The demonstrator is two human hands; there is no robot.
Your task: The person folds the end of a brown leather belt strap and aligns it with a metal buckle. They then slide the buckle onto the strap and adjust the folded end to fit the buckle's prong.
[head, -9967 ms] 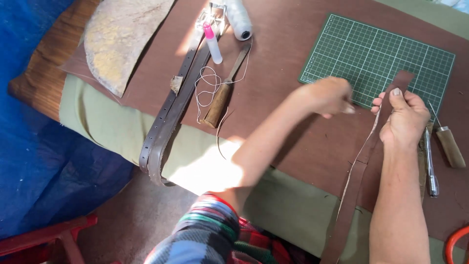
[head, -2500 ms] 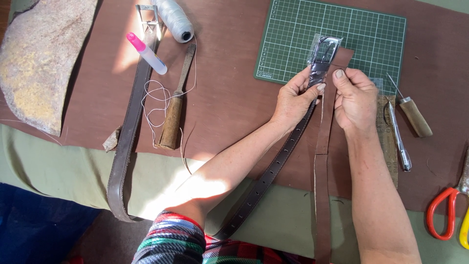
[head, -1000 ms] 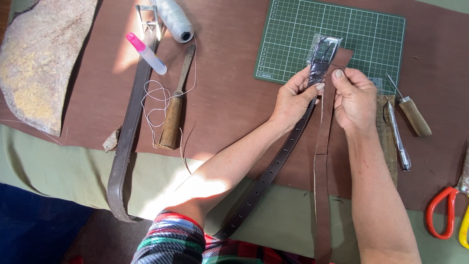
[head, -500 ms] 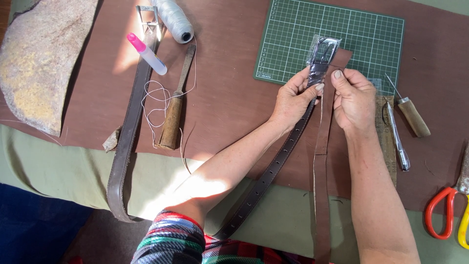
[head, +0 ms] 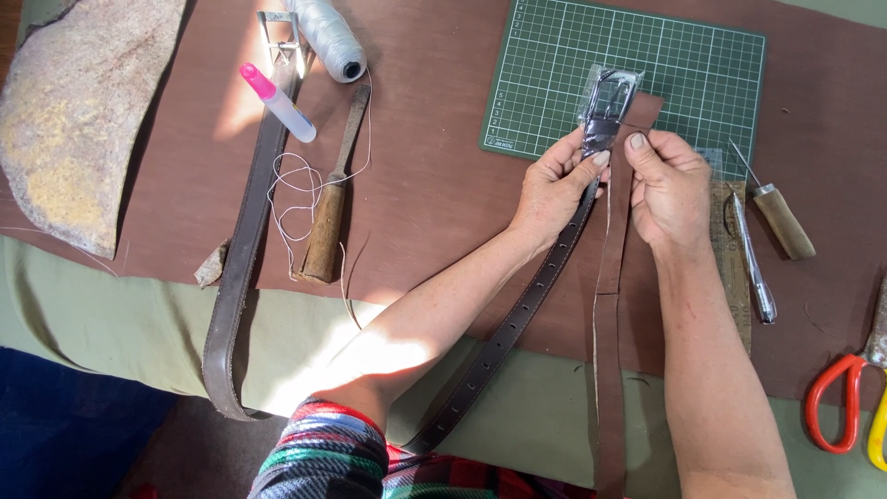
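Gripping the dark belt [head: 517, 319], left hand [head: 552, 185]; right hand [head: 670, 189] pinches brown strap [head: 610, 305] at the cutting mat [head: 684, 65] edge.

The brown leather strip [head: 610, 305] runs off the bottom edge, so its lower end is out of view, and the right hand [head: 670, 189] covers part of its upper stretch. The left hand [head: 552, 185] hides where the dark punched belt [head: 517, 319] meets the wrapped buckle [head: 610, 97]. The belt's far end vanishes behind the plaid sleeve [head: 323, 462]. The orange-handled scissors [head: 836, 407] are cut by the right edge, blades unseen. The pale stone slab [head: 78, 120] is clipped at the top and left.
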